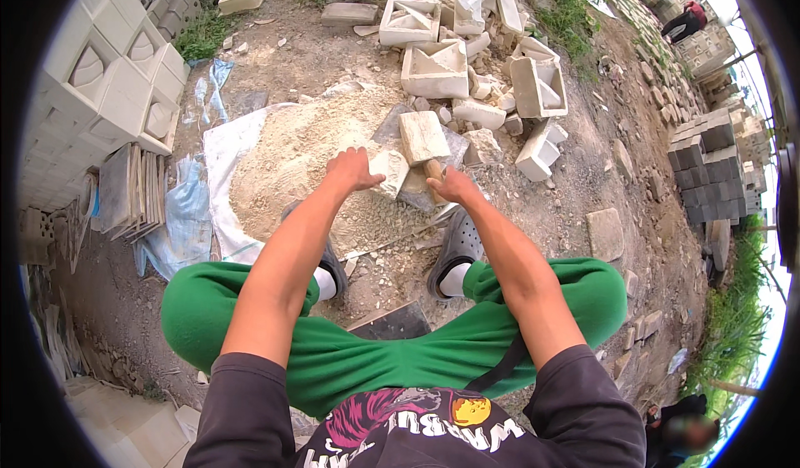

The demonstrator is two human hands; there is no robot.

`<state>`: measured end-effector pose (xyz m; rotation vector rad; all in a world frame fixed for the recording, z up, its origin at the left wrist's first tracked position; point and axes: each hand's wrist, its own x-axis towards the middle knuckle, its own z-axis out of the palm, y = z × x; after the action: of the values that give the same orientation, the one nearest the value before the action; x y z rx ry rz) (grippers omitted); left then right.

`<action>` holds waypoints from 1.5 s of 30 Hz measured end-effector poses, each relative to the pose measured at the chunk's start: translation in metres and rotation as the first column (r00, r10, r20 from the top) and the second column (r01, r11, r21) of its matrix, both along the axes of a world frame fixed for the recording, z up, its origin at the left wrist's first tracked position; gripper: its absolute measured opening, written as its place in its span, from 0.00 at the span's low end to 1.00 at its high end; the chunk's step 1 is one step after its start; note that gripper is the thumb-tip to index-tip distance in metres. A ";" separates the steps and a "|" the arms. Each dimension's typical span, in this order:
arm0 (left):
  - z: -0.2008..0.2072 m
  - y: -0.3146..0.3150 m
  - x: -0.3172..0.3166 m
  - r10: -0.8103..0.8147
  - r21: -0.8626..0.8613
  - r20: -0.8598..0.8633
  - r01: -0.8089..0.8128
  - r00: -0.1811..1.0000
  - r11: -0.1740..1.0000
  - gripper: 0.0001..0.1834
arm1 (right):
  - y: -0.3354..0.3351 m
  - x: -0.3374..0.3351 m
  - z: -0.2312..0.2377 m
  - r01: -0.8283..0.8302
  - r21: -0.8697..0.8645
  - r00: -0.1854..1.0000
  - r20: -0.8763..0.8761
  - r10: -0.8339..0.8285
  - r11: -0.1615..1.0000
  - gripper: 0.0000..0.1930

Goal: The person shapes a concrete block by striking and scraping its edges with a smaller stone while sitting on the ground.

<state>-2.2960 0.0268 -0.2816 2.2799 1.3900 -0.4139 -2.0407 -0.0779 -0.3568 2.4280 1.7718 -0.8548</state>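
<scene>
My left hand (354,170) is closed on the side of a pale broken block piece (389,174), low over a dusty dark slab (457,145). In my right hand (454,186) is the brown handle of a mallet (423,137), fingers wrapped round it. Its blocky, pale, dust-covered head lies just beyond the piece, at the slab. To the left, a heap of crushed pale grit (308,143) spreads over a white sheet (223,168). My fingertips on the piece are partly hidden.
Broken hollow blocks (435,70) pile up ahead to the right. Stacked pale blocks (108,60) rise at the left, near leaning boards (129,193). Grey blocks (704,164) stand far right. One person (687,20) is bent over far away; another (685,430) is at lower right.
</scene>
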 end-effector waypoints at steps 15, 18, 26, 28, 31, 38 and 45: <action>-0.076 -0.051 0.028 0.223 0.039 0.060 -0.225 0.973 0.974 0.66 | 0.021 -0.023 -0.014 0.216 -0.170 0.968 -0.091 -0.234 0.961 0.35; -0.082 -0.048 0.030 0.166 0.192 0.109 -0.185 0.980 0.964 0.61 | 0.010 -0.015 -0.024 0.331 -0.148 0.880 -0.308 -0.362 0.932 0.22; -0.085 0.001 0.010 -0.195 0.201 0.159 0.162 0.968 0.966 0.59 | -0.022 -0.016 0.008 0.565 -0.440 0.224 -0.732 -0.643 0.698 0.27; -0.087 0.007 0.012 -0.279 0.198 0.154 0.247 0.948 0.949 0.59 | -0.029 -0.011 0.002 0.561 -0.512 0.056 -0.761 -0.647 0.650 0.29; -0.088 0.011 0.016 -0.330 0.180 0.098 0.309 0.939 0.934 0.60 | -0.028 -0.010 -0.004 0.522 -0.658 -0.203 -0.714 -0.670 0.543 0.30; -0.102 0.003 0.016 -0.287 0.198 0.053 0.271 0.957 0.942 0.59 | -0.033 -0.010 -0.020 0.365 -0.769 -0.326 -0.634 -0.701 0.525 0.21; -0.075 0.002 0.019 -0.196 0.088 0.052 0.191 0.979 0.978 0.54 | -0.022 -0.029 -0.012 0.523 -0.536 0.128 -0.719 -0.683 0.662 0.13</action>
<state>-2.2769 0.0284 -0.3563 2.4850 1.1807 -0.3499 -2.0700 -0.0995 -0.3688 2.7175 0.3810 -2.6819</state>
